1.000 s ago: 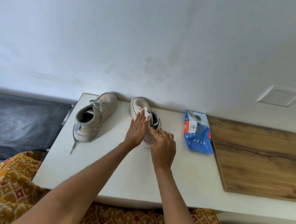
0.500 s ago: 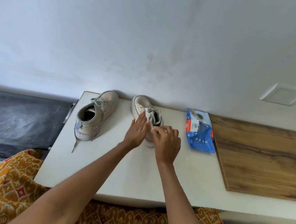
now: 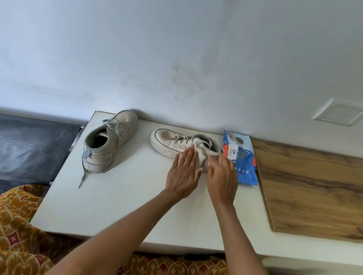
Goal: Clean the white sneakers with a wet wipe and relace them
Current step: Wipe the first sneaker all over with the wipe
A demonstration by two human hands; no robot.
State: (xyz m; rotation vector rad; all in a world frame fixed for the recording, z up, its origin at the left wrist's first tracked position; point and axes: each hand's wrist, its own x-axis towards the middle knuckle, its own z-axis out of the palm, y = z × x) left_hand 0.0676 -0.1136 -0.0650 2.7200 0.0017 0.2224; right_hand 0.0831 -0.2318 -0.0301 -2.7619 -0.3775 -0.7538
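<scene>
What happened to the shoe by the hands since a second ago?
The right shoe got turned: before, its toe pointed at the wall; now it points left, heel by the blue wipes pack. The left hand lies flat against its side with a wipe; the right hand is blurred near the heel. The left shoe stayed put.

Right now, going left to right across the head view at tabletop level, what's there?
Dark bench → left sneaker → right sneaker → blue wipes pack → wooden board.
</scene>
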